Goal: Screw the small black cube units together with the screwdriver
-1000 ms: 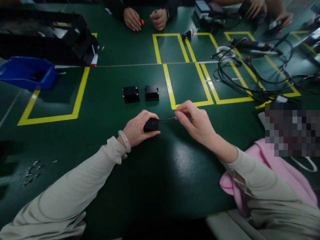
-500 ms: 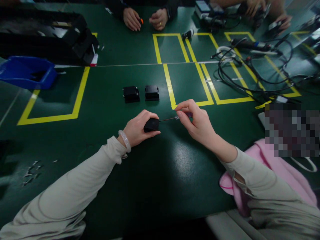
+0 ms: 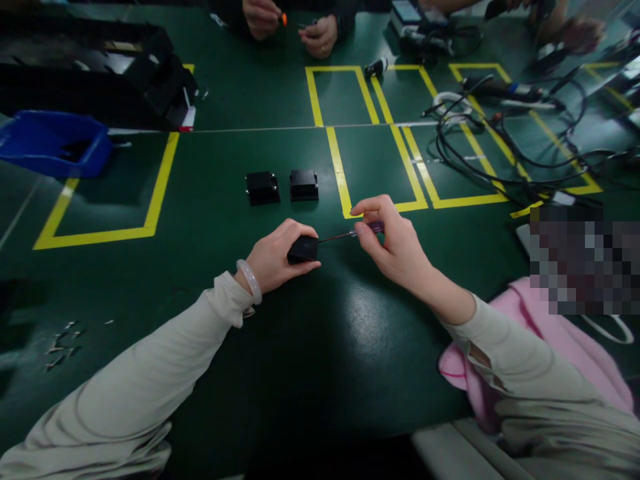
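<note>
My left hand [image 3: 277,256] is closed around a small black box [image 3: 303,249] and presses it on the green table [image 3: 210,220]. My right hand [image 3: 393,245] pinches a thin screwdriver with a purple handle [image 3: 369,228]; its shaft runs left and the tip meets the box's right side. Two more small black boxes [image 3: 262,187] [image 3: 303,185] lie side by side just beyond my hands.
Yellow tape rectangles [image 3: 374,167] mark the table. A blue bin [image 3: 55,143] and a black case [image 3: 100,73] stand at the far left, tangled black cables [image 3: 490,147] at the far right. Small screws [image 3: 63,343] lie near left. Another person's hands [image 3: 320,33] work opposite. Pink cloth [image 3: 540,360] lies beside my right arm.
My right hand's fingers have shifted slightly on the screwdriver handle and risen a little. The left hand and box stay put. The hands of the person opposite have moved back.
</note>
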Tool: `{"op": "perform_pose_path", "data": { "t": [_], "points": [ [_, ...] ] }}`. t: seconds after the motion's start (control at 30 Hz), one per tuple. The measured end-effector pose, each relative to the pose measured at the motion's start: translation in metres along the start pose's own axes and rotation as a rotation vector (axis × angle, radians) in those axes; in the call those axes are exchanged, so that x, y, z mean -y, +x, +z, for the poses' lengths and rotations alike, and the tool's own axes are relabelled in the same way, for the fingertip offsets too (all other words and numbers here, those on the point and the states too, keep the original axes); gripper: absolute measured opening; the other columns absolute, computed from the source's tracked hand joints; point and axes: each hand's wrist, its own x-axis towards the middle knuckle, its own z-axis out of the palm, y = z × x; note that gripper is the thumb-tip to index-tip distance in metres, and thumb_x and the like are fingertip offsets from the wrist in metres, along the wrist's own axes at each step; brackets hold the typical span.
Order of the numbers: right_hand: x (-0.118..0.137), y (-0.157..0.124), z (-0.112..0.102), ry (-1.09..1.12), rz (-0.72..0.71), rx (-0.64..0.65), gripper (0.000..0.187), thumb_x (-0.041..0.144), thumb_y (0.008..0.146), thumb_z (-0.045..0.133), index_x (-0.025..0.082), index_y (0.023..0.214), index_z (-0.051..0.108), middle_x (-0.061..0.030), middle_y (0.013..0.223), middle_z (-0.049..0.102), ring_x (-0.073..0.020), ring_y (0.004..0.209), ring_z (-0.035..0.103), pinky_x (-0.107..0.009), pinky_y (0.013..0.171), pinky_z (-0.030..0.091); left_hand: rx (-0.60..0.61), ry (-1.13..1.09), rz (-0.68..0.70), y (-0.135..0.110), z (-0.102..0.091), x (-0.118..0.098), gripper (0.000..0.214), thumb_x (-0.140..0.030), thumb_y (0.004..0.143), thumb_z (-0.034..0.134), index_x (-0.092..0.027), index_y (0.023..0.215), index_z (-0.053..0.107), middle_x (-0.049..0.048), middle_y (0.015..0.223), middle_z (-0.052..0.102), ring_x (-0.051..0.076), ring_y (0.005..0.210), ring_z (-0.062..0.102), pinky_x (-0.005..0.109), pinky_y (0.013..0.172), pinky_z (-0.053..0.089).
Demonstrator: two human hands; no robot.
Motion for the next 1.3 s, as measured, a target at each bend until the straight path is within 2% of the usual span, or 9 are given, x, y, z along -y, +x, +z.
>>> {"op": "perform_pose_path", "data": {
  "t": [0.17, 0.27, 0.37, 0.53, 0.7, 0.9, 1.0, 1.07, 1.3],
  "points": [
    [-0.0011, 0.0003, 0.0007, 0.006, 0.019, 0.017, 0.011, 0.031, 0.097, 0.054, 0.02, 0.095, 0.056, 0.0025, 0.074, 0.058, -0.0102, 0.063, 0.057, -0.023, 0.06, 0.041, -0.011, 0.001, 0.006, -0.0004, 0.0008, 0.0008, 0.039, -0.04, 0.087, 0.071, -0.02, 0.115, 0.054, 0.0057, 0.11, 0.06, 0.022, 0.104, 0.06, 0.035, 0.091, 0.05],
    [-0.0005, 0.0004, 0.0006, 0.001, 0.01, 0.004, 0.007, 0.023, 0.095, 0.053, 0.021, 0.101, 0.055, 0.0031, 0.075, 0.057, -0.01, 0.063, 0.056, -0.023, 0.062, 0.043, -0.011, 0.0, 0.011, -0.0004, 0.0006, 0.0009, 0.039, -0.04, 0.087, 0.071, -0.02, 0.115, 0.054, 0.0057, 0.11, 0.06, 0.022, 0.104, 0.06, 0.035, 0.091, 0.05],
    [0.0001, 0.0004, 0.0004, 0.008, 0.002, -0.008, 0.015, 0.02, 0.094, 0.052, 0.021, 0.108, 0.054, 0.0028, 0.078, 0.057, -0.0105, 0.066, 0.058, -0.024, 0.065, 0.045, -0.013, -0.001, 0.015, -0.0005, 0.0004, 0.0007, 0.038, -0.04, 0.087, 0.071, -0.02, 0.115, 0.054, 0.006, 0.11, 0.06, 0.022, 0.104, 0.06, 0.035, 0.091, 0.05],
    [-0.0011, 0.0001, 0.0004, -0.012, 0.01, 0.023, 0.011, 0.031, 0.097, 0.054, 0.02, 0.093, 0.057, 0.002, 0.074, 0.059, -0.0103, 0.063, 0.059, -0.023, 0.06, 0.041, -0.01, -0.003, 0.006, -0.0006, 0.0005, 0.0002, 0.04, -0.041, 0.086, 0.072, -0.019, 0.115, 0.055, 0.0064, 0.111, 0.06, 0.022, 0.103, 0.06, 0.036, 0.09, 0.05],
    [-0.0008, -0.0003, 0.0009, 0.003, 0.002, 0.005, 0.013, 0.02, 0.094, 0.053, 0.02, 0.106, 0.056, 0.0017, 0.079, 0.059, -0.0115, 0.068, 0.061, -0.024, 0.065, 0.045, -0.008, -0.006, 0.0, -0.0003, 0.0005, 0.0009, 0.04, -0.042, 0.087, 0.071, -0.02, 0.115, 0.055, 0.0064, 0.111, 0.06, 0.022, 0.103, 0.061, 0.036, 0.09, 0.05],
    [-0.0006, 0.0002, 0.0003, -0.025, 0.006, 0.034, 0.012, 0.032, 0.097, 0.054, 0.02, 0.093, 0.057, 0.0018, 0.074, 0.061, -0.0103, 0.064, 0.06, -0.023, 0.059, 0.041, -0.004, -0.005, -0.005, -0.0003, 0.0003, 0.0008, 0.04, -0.043, 0.087, 0.071, -0.02, 0.115, 0.055, 0.0062, 0.111, 0.06, 0.022, 0.104, 0.061, 0.036, 0.09, 0.05],
    [-0.0004, -0.0003, 0.0008, -0.016, -0.001, 0.017, 0.008, 0.024, 0.095, 0.053, 0.02, 0.101, 0.056, 0.0026, 0.075, 0.059, -0.0098, 0.063, 0.059, -0.022, 0.061, 0.042, -0.001, -0.001, -0.01, -0.0006, 0.0004, 0.0009, 0.04, -0.043, 0.087, 0.07, -0.02, 0.116, 0.055, 0.006, 0.111, 0.06, 0.022, 0.104, 0.06, 0.036, 0.091, 0.05],
    [-0.0004, -0.0006, 0.001, -0.006, -0.001, 0.011, 0.013, 0.021, 0.094, 0.053, 0.019, 0.107, 0.055, 0.0028, 0.076, 0.058, -0.01, 0.065, 0.059, -0.022, 0.064, 0.044, 0.002, 0.0, -0.01, -0.0009, 0.0006, 0.0012, 0.04, -0.043, 0.087, 0.07, -0.02, 0.116, 0.055, 0.0059, 0.112, 0.06, 0.022, 0.105, 0.06, 0.035, 0.091, 0.05],
    [-0.0007, -0.0003, 0.0004, -0.019, 0.018, 0.034, 0.01, 0.03, 0.097, 0.053, 0.021, 0.097, 0.056, 0.0029, 0.073, 0.058, -0.0094, 0.061, 0.056, -0.023, 0.06, 0.042, -0.002, -0.006, -0.011, -0.0006, 0.0003, 0.0009, 0.039, -0.043, 0.087, 0.071, -0.02, 0.115, 0.055, 0.0061, 0.111, 0.06, 0.022, 0.104, 0.06, 0.037, 0.092, 0.05]
  ]
}}
